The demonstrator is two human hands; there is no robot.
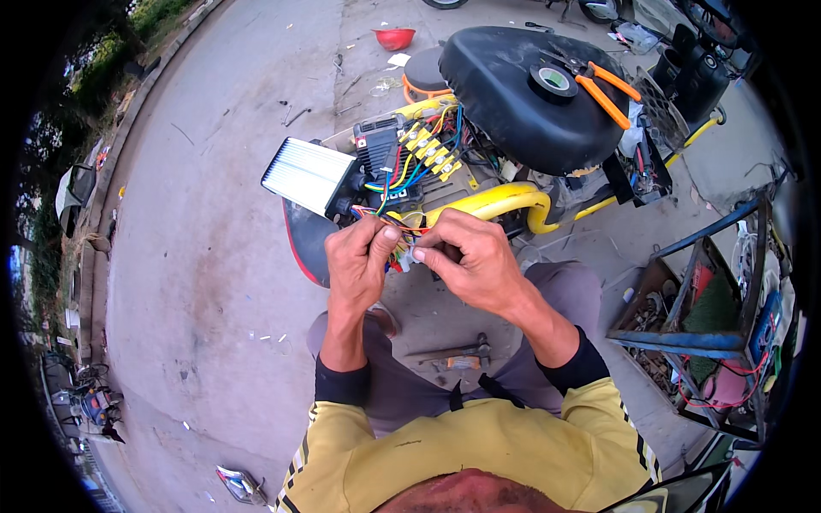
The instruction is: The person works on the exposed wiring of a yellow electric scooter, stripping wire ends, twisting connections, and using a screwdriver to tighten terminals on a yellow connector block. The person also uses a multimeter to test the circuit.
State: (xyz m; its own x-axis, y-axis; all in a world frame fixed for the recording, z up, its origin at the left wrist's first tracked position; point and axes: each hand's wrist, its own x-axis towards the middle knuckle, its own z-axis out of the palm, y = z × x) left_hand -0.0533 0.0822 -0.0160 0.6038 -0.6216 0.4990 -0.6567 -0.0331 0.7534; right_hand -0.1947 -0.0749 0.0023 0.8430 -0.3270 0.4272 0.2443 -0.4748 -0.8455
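Observation:
My left hand [355, 256] is closed, with thumb and forefinger pinched on a bundle of thin coloured wires [395, 253]. Opposite it, my right hand [475, 258] pinches a small whitish connector [409, 256] at the same bundle. The fingertips partly hide how the wires join. Wires run up from there to a silver finned controller box [308, 175], which rests tilted on the vehicle frame. Behind it sit a black finned module [379, 150] and a yellow terminal block [431, 152] with thick coloured cables. A yellow frame tube [492, 203] passes just beyond my right hand.
A black plastic cover [513, 103] bears a tape roll [555, 82] and orange-handled pliers [609, 96]. At right stands a blue metal tool rack [676, 340] full of tools. A hammer [483, 349] lies on the ground between my legs. Farther off is a red bowl [394, 38].

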